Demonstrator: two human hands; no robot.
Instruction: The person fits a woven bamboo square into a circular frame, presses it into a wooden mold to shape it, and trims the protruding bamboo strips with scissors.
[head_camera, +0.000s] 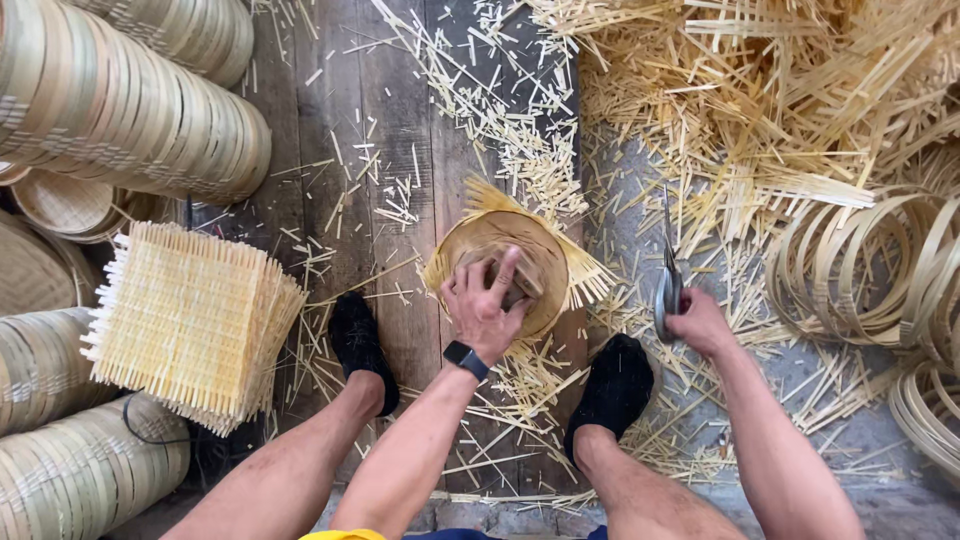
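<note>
My left hand presses a dark block down inside a round bamboo basket frame that stands on the wooden floor between my feet. Loose ends of a woven bamboo mat stick out around the frame's rim. My right hand is to the right of the frame and grips a pair of metal shears, blades pointing up and away from me. A dark watch sits on my left wrist.
A stack of square woven bamboo mats lies at the left. Stacked round bamboo frames line the left edge. Bamboo hoops and a heap of bamboo strips lie at the right. Offcuts litter the planks.
</note>
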